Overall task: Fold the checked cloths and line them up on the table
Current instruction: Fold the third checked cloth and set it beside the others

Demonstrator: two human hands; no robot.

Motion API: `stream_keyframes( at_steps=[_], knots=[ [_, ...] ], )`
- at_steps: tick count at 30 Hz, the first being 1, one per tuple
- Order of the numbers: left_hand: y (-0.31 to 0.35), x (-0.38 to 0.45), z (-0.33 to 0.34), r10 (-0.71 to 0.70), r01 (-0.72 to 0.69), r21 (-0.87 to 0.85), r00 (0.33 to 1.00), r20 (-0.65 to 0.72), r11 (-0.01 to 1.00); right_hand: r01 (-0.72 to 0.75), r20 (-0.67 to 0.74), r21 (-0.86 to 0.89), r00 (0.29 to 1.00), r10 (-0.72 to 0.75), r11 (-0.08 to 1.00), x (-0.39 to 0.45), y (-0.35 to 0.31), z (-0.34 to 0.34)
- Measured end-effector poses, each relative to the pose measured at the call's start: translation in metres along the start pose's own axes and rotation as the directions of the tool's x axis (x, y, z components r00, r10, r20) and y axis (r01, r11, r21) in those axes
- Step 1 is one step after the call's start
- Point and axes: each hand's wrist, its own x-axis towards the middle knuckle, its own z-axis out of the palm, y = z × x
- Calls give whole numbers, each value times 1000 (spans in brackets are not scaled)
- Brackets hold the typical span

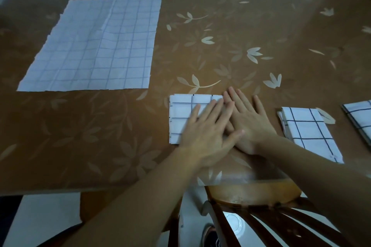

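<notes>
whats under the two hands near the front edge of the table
A folded checked cloth lies under the left hand and right hand, both pressed flat. Its right part is covered, so that edge cannot be seen.

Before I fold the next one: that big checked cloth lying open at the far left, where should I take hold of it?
Pinch the unfolded cloth at its two near corners, coming from the table's near edge. It lies flat and spread, so only the edges and corners give anything to grip.
</notes>
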Motion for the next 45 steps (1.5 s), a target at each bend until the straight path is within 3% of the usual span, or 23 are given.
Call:
stream_keyframes(
  at_steps=[5,15,17,20,23,27,29,33,36,39,42,45],
  knots=[
    [-49,-12,-7,-12,11,180,1000,9,984,-20,-52,54,998,23,998,1,-1,1],
    [-74,-23,-17,-92,87,208,996,14,974,-43,-9,36,999,44,998,0,-2,-4],
    [-73,-23,-17,-94,90,206,996,10,974,-52,-89,-5,995,51,999,-4,-8,-7],
    [-74,-23,-15,-102,101,185,995,-4,977,110,-209,34,973,-100,993,-23,-35,-10],
    [-73,-23,-14,-93,93,178,996,-9,980,155,-61,143,987,-148,977,-41,-51,-2],
    [-73,-23,-19,-112,107,157,993,27,982,154,30,45,987,-156,987,-41,-44,9],
    [-67,-28,-22,-93,99,133,994,-52,986,172,42,40,984,-174,984,-40,-44,7],
    [-35,-47,-22,177,-156,87,918,-356,984,213,5,243,975,-220,947,-41,-38,2],
    [-13,-49,-20,173,-185,-10,933,-315,983,176,-132,551,984,-124,816,-42,-29,-1],
    [-2,-42,-14,169,-171,21,939,-300,985,73,-161,701,985,59,710,-41,-29,-7],
    [-4,-32,-12,172,-164,51,936,-307,985,77,-207,745,971,120,663,-36,-21,-17],
    [-9,-25,-12,268,-233,143,911,-312,962,206,-283,607,959,-33,768,-41,-1,-22]
  ],
)
